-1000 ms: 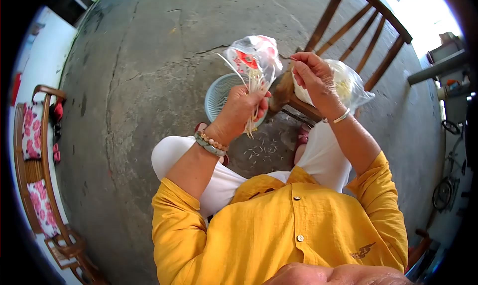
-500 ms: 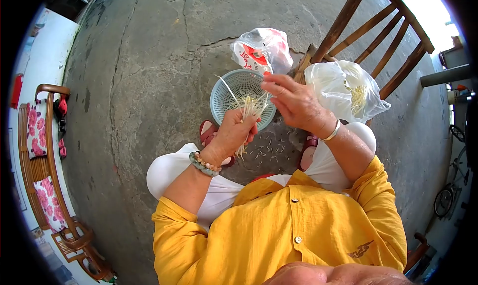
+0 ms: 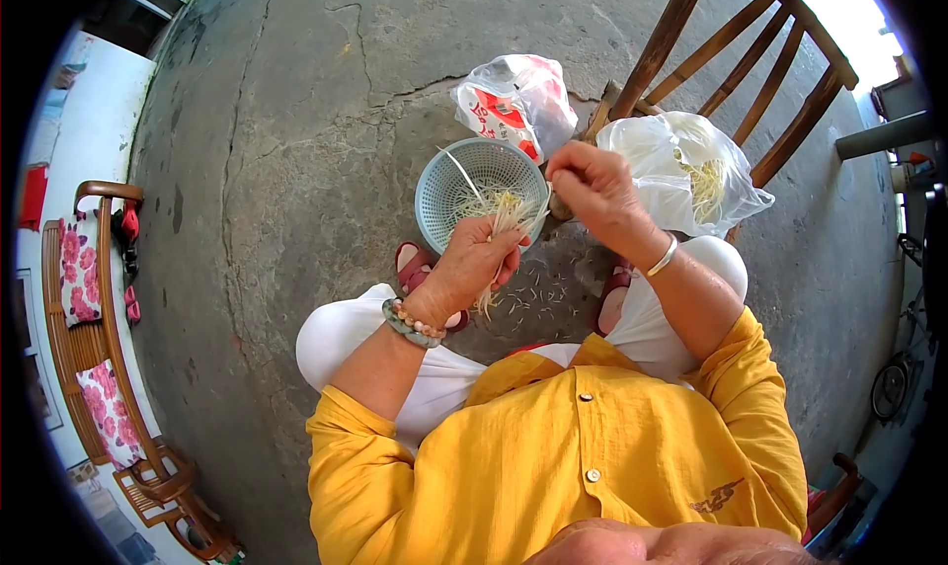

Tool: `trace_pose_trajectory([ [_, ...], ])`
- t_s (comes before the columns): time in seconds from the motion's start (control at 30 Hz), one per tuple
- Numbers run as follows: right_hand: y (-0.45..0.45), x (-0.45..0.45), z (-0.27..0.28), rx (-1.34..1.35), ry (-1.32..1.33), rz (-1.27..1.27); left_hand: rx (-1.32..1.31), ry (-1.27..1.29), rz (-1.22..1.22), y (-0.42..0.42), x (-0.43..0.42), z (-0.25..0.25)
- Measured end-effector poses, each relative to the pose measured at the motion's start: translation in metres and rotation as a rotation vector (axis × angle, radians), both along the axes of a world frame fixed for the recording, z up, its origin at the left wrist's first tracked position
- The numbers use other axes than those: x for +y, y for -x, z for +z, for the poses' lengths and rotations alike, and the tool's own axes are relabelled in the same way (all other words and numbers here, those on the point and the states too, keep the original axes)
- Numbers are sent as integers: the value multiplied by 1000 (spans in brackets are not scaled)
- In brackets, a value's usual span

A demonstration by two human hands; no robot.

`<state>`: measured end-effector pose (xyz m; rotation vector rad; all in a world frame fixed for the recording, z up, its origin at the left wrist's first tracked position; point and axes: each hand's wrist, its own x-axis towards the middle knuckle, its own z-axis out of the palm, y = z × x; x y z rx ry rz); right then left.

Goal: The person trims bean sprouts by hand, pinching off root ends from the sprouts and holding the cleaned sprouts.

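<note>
My left hand [image 3: 477, 266] is closed around a bunch of bean sprouts [image 3: 506, 216], pale stems with yellowish heads. Their ends stick out above and below my fist, over the near rim of a grey-blue plastic colander [image 3: 432, 201]. More sprouts lie inside the colander, and one long white sprout leans against its far left side. To the right of the bunch, my right hand [image 3: 599, 192] is pinched, with a thin pale sprout seeming to hang from its fingertips; the fingers partly hide it.
A white plastic bag with red print [image 3: 523, 101] sits behind the colander. Another bag [image 3: 647, 150] holding sprouts rests by a wooden chair [image 3: 660, 46] at right. Sprout bits [image 3: 538, 298] litter the concrete floor between my feet. A wooden bench [image 3: 84, 353] stands far left.
My right hand's fingers have gone from loosely spread to pinched, and it has moved slightly right, away from the bunch. My left hand keeps hold of the sprouts, shifted slightly right.
</note>
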<state>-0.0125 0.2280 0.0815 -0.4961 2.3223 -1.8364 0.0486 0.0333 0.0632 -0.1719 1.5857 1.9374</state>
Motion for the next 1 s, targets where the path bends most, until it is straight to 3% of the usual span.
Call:
trace_pose_trajectory([
  [0.1,3,3,14,-304,213,0,22,68,-44,2,3,3],
  [0.23,6,7,13,-275,-15,163,55,204,-162,5,7,11],
  [0.37,6,7,13,-280,14,321,74,273,-211,4,7,7],
  [0.47,5,3,0,-148,-44,354,70,301,-231,5,4,5],
  [0.67,12,5,-8,-187,-61,419,232,386,-298,3,4,3],
  [0.87,1,5,-11,270,-208,469,281,443,-300,-8,-1,-4],
  [1.0,-13,1,-10,374,-367,416,210,407,-301,-13,-2,-1],
])
